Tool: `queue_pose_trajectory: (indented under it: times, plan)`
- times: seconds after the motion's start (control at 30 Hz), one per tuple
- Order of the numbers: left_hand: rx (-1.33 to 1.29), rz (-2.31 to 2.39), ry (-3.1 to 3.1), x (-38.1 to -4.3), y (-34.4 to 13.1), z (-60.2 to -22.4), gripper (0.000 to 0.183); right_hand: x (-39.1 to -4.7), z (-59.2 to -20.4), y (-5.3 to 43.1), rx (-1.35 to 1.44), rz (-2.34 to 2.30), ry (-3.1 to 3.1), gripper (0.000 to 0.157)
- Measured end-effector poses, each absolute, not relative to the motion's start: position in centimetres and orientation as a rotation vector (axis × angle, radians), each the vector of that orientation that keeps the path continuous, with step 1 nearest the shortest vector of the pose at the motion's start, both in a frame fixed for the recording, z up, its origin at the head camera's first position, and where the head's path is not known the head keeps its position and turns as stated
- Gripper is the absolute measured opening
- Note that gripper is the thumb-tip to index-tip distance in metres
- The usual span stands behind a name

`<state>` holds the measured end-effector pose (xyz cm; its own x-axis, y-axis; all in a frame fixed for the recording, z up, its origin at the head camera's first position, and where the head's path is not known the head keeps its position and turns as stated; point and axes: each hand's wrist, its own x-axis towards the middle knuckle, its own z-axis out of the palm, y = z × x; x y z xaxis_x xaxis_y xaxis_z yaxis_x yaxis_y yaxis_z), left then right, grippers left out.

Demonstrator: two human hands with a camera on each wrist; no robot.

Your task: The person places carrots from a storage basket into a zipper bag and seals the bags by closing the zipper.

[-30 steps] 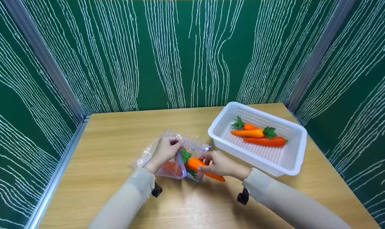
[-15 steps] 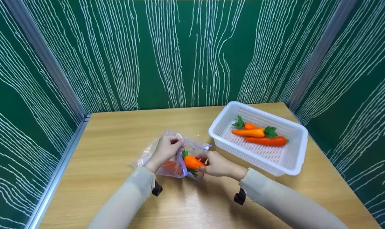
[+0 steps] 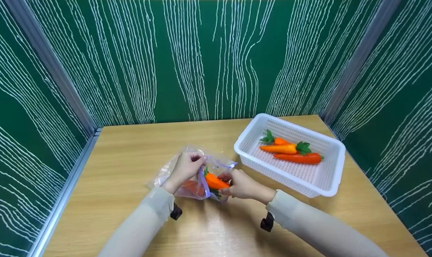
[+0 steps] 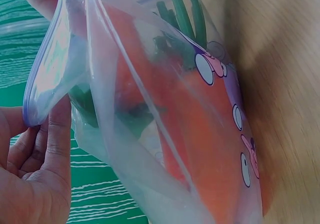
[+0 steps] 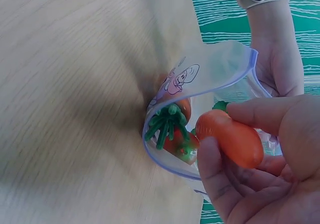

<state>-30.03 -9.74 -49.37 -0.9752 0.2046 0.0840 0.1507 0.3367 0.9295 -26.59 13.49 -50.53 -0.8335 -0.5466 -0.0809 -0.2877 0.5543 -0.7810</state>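
Observation:
My left hand (image 3: 185, 169) pinches the purple zip edge of a clear zip bag (image 3: 161, 175), holding its mouth open toward the right. My right hand (image 3: 245, 185) grips an orange carrot (image 3: 215, 182) by its narrower part. The carrot's green leafy end points into the bag's mouth, and its front half is inside the rim. Through the plastic in the left wrist view, a large orange carrot (image 4: 215, 134) with cut green stems (image 4: 184, 18) and other red-orange shapes show. In the right wrist view, a red-orange vegetable (image 5: 181, 146) lies just inside the opening.
A white plastic basket (image 3: 250, 135) stands to the right on the wooden table (image 3: 130, 142). Two carrots (image 3: 278, 149) with green leaves and a long red vegetable (image 3: 298, 159) lie in it. Green panels (image 3: 216, 103) with white lines enclose the table's back and sides.
My right hand has moved left and pushed the carrot deeper into the bag; its tip, which stuck out before, is now within the hand. The left hand stays in place.

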Motion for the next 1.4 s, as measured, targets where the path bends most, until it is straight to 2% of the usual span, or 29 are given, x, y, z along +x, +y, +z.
queue_pose_trajectory:
  times: [0.53,0.77,1.1,1.4]
  plan:
    - [0.368,1.725,2.577,-29.9,-9.7,-49.1,0.022,-27.2,-51.2,12.1,-0.682,-1.173,2.443,0.038]
    - [0.344,1.675,2.614,-29.9,-9.7,-49.0,0.020,-27.4,-51.4,11.3,-0.740,-1.155,2.462,0.031]
    - [0.355,1.714,2.596,-29.9,-9.6,-49.2,0.020,-27.4,-51.6,11.4,-0.665,-1.131,2.437,0.042]
    - [0.339,1.791,2.514,-30.0,-9.4,-49.5,0.025,-26.7,-51.1,12.2,-0.764,-1.108,2.584,0.048]
